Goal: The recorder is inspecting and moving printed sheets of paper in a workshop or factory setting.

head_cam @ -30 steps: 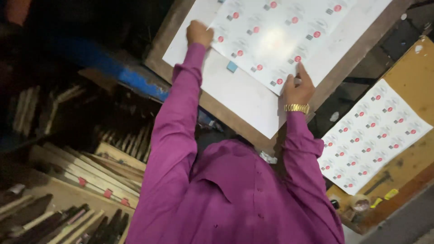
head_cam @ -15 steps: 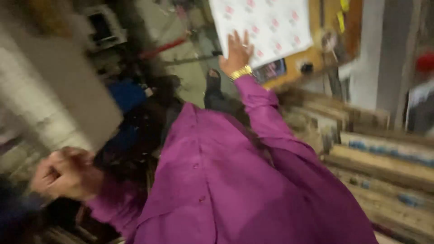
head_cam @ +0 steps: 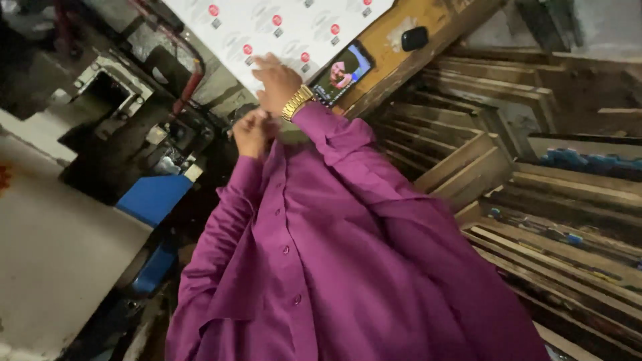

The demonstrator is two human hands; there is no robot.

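Printed sheet [head_cam: 281, 27], white with rows of round red marks and small grey squares, lies at twelve o'clock at the top of the view, spread over a wooden counter [head_cam: 394, 57] whose bare brown edge shows at one o'clock. Largest of all is the magenta shirt [head_cam: 334, 267] filling the lower middle, its buttons running down the front; it hides whatever sits below the arms. Stacks of wooden frames [head_cam: 535, 194] fill the three o'clock side, laid in slanting rows. Dark metal machinery [head_cam: 134, 120] with a red hose [head_cam: 190, 83] stands at ten o'clock, and a blue block [head_cam: 152, 198] lies beneath it at nine o'clock. A phone [head_cam: 342, 72] with a lit screen rests on the counter just beside the sheet's lower edge, and a small black oblong object [head_cam: 414, 38] lies further along the counter at one o'clock.

Both sleeves stretch up toward twelve o'clock. The right hand [head_cam: 275, 80], with a gold watch [head_cam: 296, 102] on its wrist, lies with fingers spread flat, touching the sheet's lower edge and clamped on nothing. The left hand [head_cam: 253, 132] is curled together into a loose fist just below it at seven o'clock of the right hand, near the sheet but apart from it; whether it holds anything cannot be told.
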